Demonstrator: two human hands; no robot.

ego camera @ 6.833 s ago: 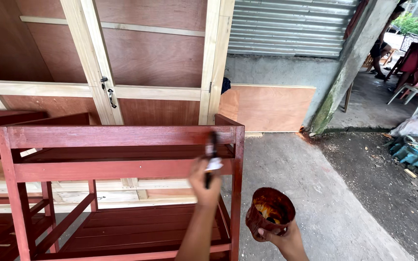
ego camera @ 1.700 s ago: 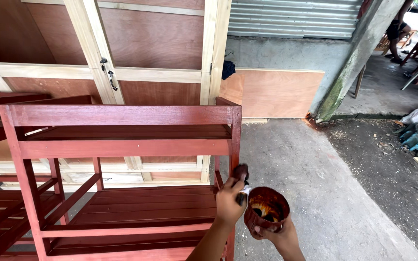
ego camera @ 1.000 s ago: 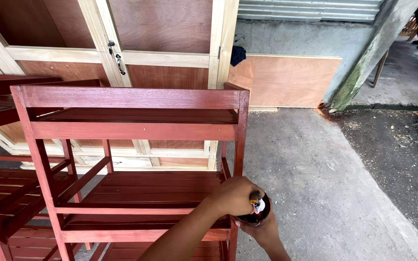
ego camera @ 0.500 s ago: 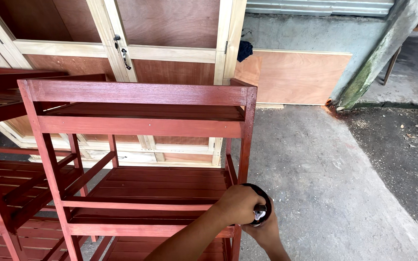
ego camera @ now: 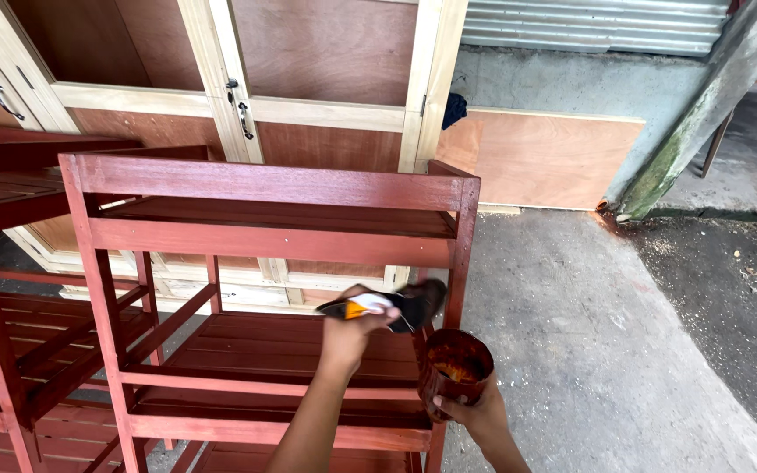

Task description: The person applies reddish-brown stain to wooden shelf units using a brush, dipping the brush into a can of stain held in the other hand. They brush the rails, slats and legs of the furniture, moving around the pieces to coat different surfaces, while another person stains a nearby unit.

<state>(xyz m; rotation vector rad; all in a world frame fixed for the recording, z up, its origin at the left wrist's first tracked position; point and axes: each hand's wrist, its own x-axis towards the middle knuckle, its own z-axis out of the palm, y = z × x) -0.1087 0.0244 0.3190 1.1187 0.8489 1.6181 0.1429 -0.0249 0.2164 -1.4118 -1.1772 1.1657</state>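
The left hand (ego camera: 348,328) has its grip closed tight around the handle of a paintbrush (ego camera: 387,307), fingers curled over it so that only a dark handle with a patch of orange and white shows past the knuckles. The brush lies nearly level and points to the right; its dark bristle end is blurred and sits just beside the front right post of the red shelf rack (ego camera: 265,188), and whether it touches the wood cannot be told.

Just below and to the right of that grip, the right hand (ego camera: 475,412) holds a small round cup (ego camera: 453,372) from underneath, fingers wrapped narrowly about its lower wall. The cup stands roughly upright with its mouth open to the camera. Its outside is smeared dark reddish brown, and inside lies a shallow pool of brown-orange stain with streaks up the wall.

The rack is stained red-brown all over, with a slatted top tier above the left hand's grip and lower slatted shelves behind and beneath both hands. A second red rack (ego camera: 10,289) stands well to the left of them. Beyond the racks rises a pale wooden cabinet (ego camera: 221,88) with brown panels and metal door handles. To the right of the cup stretches a grey concrete floor (ego camera: 589,333), and a plywood sheet (ego camera: 554,158) leans against the wall further back.
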